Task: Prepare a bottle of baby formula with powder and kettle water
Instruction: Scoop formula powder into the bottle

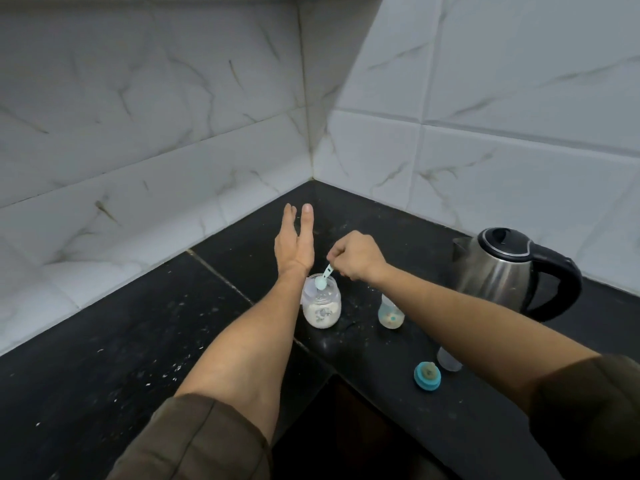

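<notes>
A clear jar of white formula powder stands open on the black counter. My right hand pinches the handle of a light blue scoop, whose bowl sits at the jar's mouth. My left hand is stretched flat past the jar, fingers straight, holding nothing. A small clear baby bottle stands open just right of the jar, under my right forearm. The steel kettle with a black handle stands at the right, by the wall.
A teal bottle ring with its teat lies on the counter near the front right, beside a clear cap partly hidden by my right arm. White tiled walls meet in a corner behind the counter. Powder specks dot the counter.
</notes>
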Demonstrator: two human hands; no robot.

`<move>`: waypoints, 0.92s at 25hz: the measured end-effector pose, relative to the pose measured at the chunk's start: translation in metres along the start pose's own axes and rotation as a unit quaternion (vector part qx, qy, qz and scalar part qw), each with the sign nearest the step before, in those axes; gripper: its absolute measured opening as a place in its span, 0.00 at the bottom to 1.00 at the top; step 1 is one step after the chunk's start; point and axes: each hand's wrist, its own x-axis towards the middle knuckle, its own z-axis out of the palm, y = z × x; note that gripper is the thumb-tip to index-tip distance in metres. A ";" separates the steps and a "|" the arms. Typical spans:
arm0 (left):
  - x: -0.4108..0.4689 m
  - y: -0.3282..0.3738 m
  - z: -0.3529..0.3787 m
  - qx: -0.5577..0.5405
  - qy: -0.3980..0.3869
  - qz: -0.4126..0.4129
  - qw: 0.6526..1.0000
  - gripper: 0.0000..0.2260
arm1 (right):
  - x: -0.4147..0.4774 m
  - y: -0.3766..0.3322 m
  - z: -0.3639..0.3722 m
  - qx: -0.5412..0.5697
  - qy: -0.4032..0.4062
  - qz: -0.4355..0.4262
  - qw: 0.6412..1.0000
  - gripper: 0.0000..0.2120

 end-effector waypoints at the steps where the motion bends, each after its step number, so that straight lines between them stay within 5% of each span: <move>1: 0.002 -0.006 -0.002 0.001 -0.005 -0.004 1.000 0.34 | 0.002 -0.001 0.010 -0.036 -0.008 -0.008 0.999 0.09; 11: 0.022 -0.047 -0.012 0.037 -0.055 -0.049 0.997 0.43 | 0.011 -0.006 0.063 -0.298 -0.073 -0.049 0.951 0.02; 19: 0.031 -0.055 -0.013 0.068 -0.065 -0.053 0.994 0.36 | 0.019 -0.011 0.058 -0.313 -0.087 -0.050 0.944 0.03; 23: 0.029 -0.048 -0.007 0.082 -0.068 -0.050 0.993 0.40 | 0.018 -0.017 0.040 -0.272 -0.071 -0.052 0.958 0.02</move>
